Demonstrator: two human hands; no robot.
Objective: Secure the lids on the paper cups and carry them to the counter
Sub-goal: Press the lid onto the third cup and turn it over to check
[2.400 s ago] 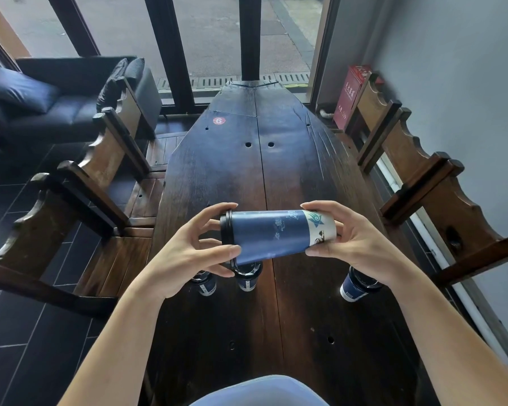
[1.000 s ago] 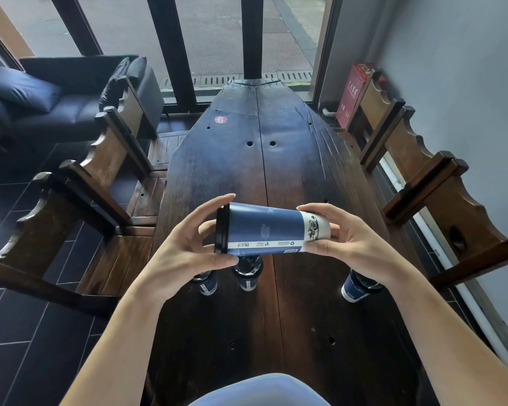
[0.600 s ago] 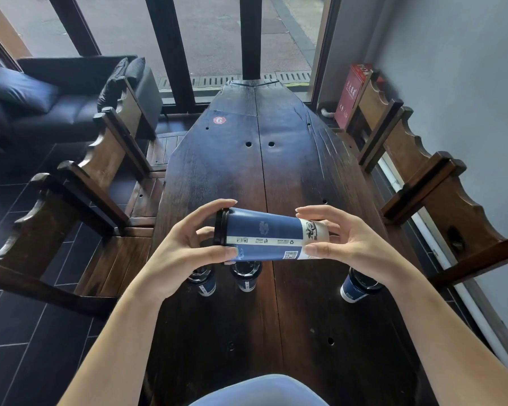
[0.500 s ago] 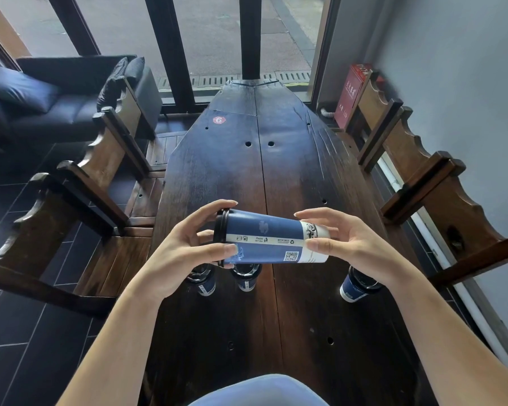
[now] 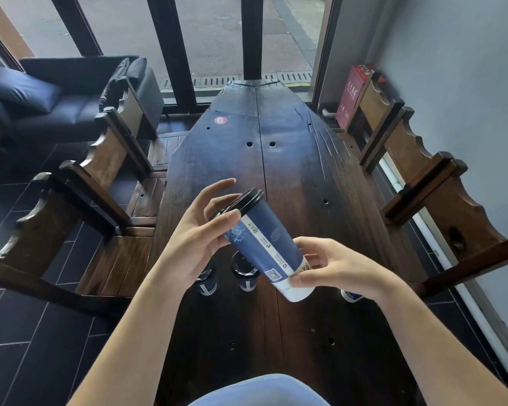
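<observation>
Holding a tall blue paper cup point(image 5: 266, 244) in the air above the dark wooden table point(image 5: 299, 177), the person keeps it tilted, its black lid point(image 5: 241, 202) up and away toward the left, its white base down toward the right. The left hand point(image 5: 200, 235) is at the lid end: the thumb presses the cup wall just under the lid's rim, while the other fingers are spread and curved behind the lid, the index finger raised clear of it. The right hand point(image 5: 335, 268) takes the base end, thumb pinching the white bottom band from below and fingers curled loosely around the far side.

A white strip runs down the cup's side, printed with small symbols and a line of text too fine to read; a QR code sits near the base, and pale cloud-like artwork shows near the left thumb.

Three more lidded cups stand on the table beneath the hands: one point(image 5: 207, 281) partly hidden by the left wrist, one point(image 5: 245, 272) just beside it under the held cup, and one point(image 5: 351, 295) mostly covered by the right hand.

At the table's far end is a round red sticker point(image 5: 220, 120) bearing the number 6. A red box point(image 5: 353, 95) with white characters, unreadable here, leans by the wall.
</observation>
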